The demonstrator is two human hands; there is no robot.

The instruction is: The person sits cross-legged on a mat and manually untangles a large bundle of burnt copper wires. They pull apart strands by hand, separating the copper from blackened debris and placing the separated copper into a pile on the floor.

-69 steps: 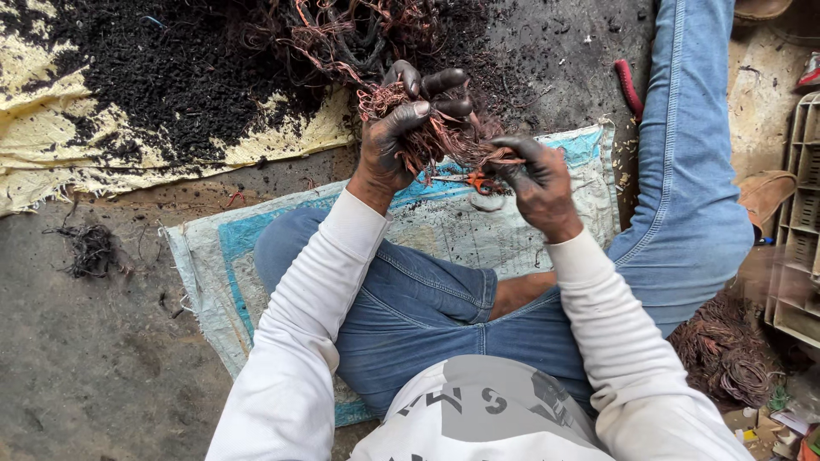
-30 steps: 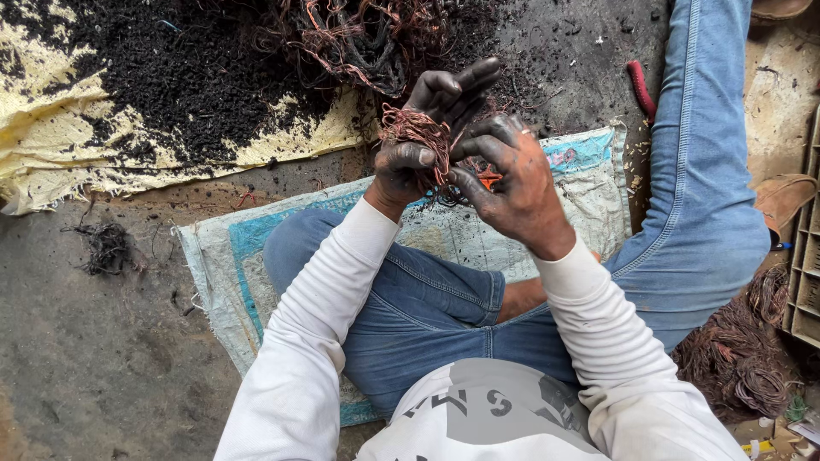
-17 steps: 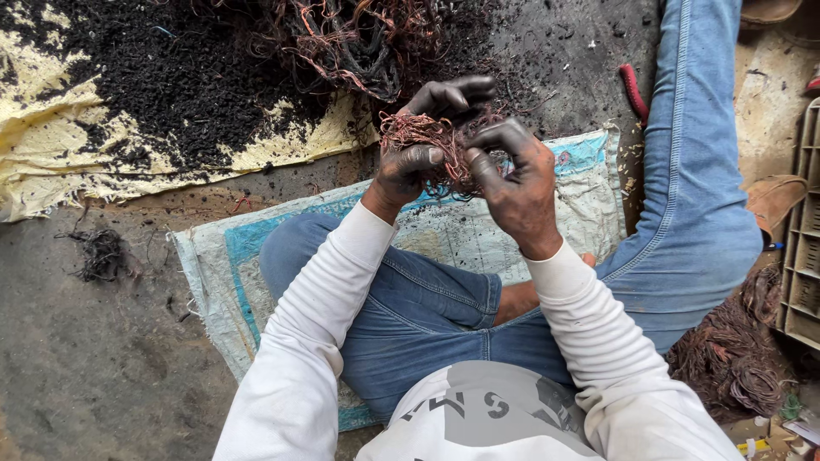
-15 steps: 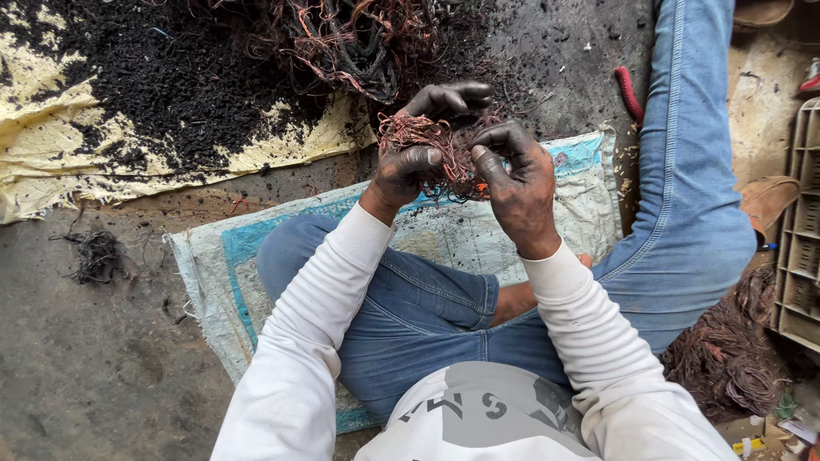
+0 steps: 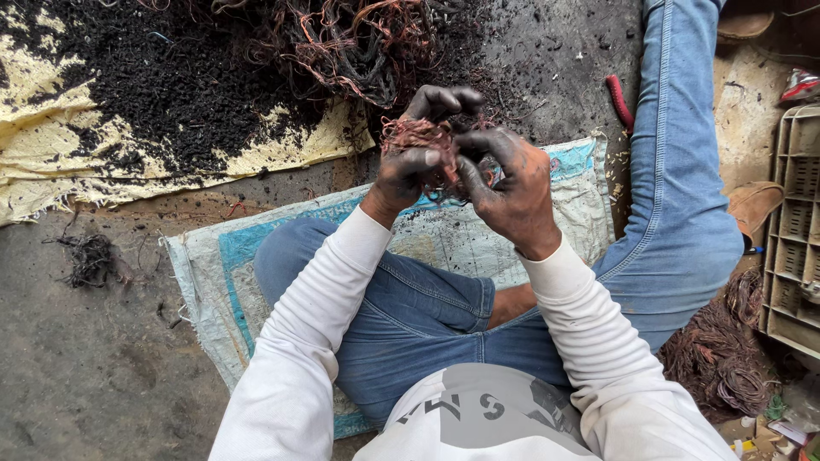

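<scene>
Left hand (image 5: 412, 166) and right hand (image 5: 512, 188), both soot-blackened, pinch a tangled clump of reddish copper wire (image 5: 424, 141) between them, above the woven blue-and-white sack (image 5: 256, 265) on the floor.

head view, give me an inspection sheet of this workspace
surface: woven sack mat on a dirty concrete floor
job's things: wad of copper wire held up between both hands
clutter: tangled wire pile, black debris on yellow sheet, red-handled tool
grippers: left hand clasps the wad; right hand picks at it; both blackened
cables: wire bundle by the right leg
surroundings: plastic crate, sandal
</scene>
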